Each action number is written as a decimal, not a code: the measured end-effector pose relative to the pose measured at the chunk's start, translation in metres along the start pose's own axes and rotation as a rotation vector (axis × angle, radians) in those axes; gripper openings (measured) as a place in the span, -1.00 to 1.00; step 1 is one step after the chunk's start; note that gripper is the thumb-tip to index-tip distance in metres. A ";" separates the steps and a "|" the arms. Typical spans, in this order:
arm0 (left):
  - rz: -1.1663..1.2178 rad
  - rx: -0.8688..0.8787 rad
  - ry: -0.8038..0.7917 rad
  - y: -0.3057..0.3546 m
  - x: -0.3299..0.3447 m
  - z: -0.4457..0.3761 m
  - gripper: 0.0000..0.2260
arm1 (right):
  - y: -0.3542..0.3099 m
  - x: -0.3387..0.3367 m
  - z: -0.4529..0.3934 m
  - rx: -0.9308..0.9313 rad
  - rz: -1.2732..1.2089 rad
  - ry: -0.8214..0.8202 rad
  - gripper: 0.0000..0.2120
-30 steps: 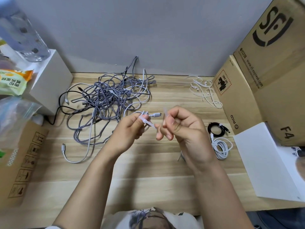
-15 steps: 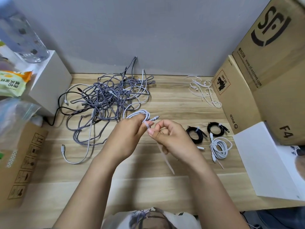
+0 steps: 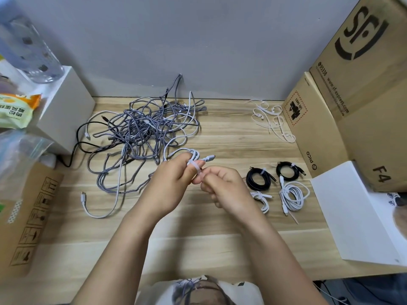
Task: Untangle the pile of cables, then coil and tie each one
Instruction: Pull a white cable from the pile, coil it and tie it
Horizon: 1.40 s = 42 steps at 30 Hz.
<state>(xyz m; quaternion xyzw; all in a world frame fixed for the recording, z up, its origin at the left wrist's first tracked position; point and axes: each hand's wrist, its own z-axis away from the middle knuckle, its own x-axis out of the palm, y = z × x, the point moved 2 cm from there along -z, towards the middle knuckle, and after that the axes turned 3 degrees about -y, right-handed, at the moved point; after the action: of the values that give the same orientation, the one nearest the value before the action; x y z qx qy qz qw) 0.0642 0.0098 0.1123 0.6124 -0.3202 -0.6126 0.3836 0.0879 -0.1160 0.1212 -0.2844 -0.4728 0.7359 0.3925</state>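
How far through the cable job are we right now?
Done: four tied coils, two black and two white. In hand: the left hand grips a small white coil; the right hand pulls its zip tie. Left: the tangled pile.

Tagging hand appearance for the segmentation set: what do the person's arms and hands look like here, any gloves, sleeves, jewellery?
Left hand and right hand are both bare: no gloves, rings, watch or wristband visible. Forearms are bare too, no sleeves down to the frame's bottom edge. A white printed shirt shows at the bottom.
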 end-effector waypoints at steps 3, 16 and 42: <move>0.355 -0.043 -0.066 0.002 0.002 0.002 -0.68 | -0.002 0.001 0.002 -0.006 -0.104 0.045 -0.70; 0.703 -0.216 -0.132 0.017 0.011 0.008 -0.74 | -0.010 0.003 0.006 -0.143 -0.189 0.131 -0.78; 0.712 -0.144 -0.142 0.021 0.008 0.009 -0.67 | -0.010 0.007 0.011 -0.057 -0.298 0.000 -0.70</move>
<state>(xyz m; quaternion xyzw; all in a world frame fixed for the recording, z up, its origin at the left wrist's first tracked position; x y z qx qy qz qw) 0.0569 -0.0083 0.1270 0.3899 -0.4949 -0.5030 0.5916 0.0789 -0.1128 0.1339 -0.2220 -0.5305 0.6560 0.4889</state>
